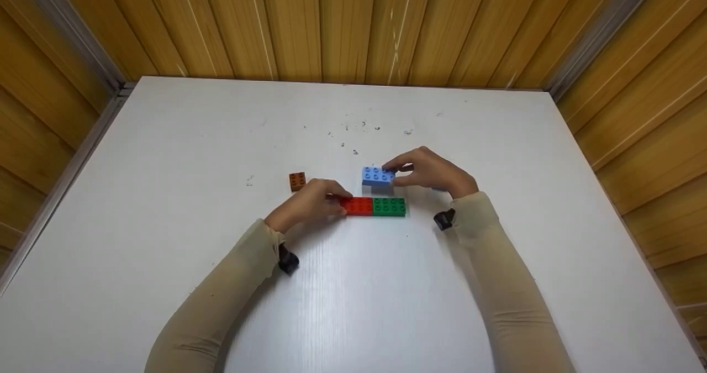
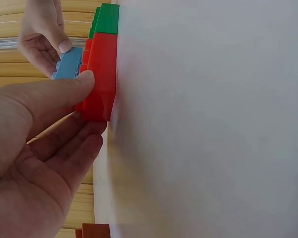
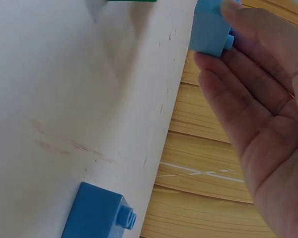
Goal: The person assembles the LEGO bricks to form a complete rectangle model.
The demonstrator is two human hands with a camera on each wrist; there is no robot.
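A red building brick [image 1: 359,206] and a green building brick [image 1: 389,206] lie end to end on the white table. My left hand [image 1: 314,203] grips the red brick's left end between thumb and fingers. Just behind this row, my right hand [image 1: 431,171] pinches a light blue building brick [image 1: 376,176] by its right end, studs facing up. In the right wrist view, the thumb lies on one side of that light blue brick [image 3: 208,29] and the fingers on the other. Past the red brick, the left wrist view catches the right hand [image 2: 42,37] too.
An orange-brown brick [image 1: 297,181] sits on the table behind my left hand. Mostly hidden by my right hand in the head view, a second blue brick [image 3: 92,213] lies on the table. Wood-panelled walls [image 1: 342,30] border the table's back and sides.
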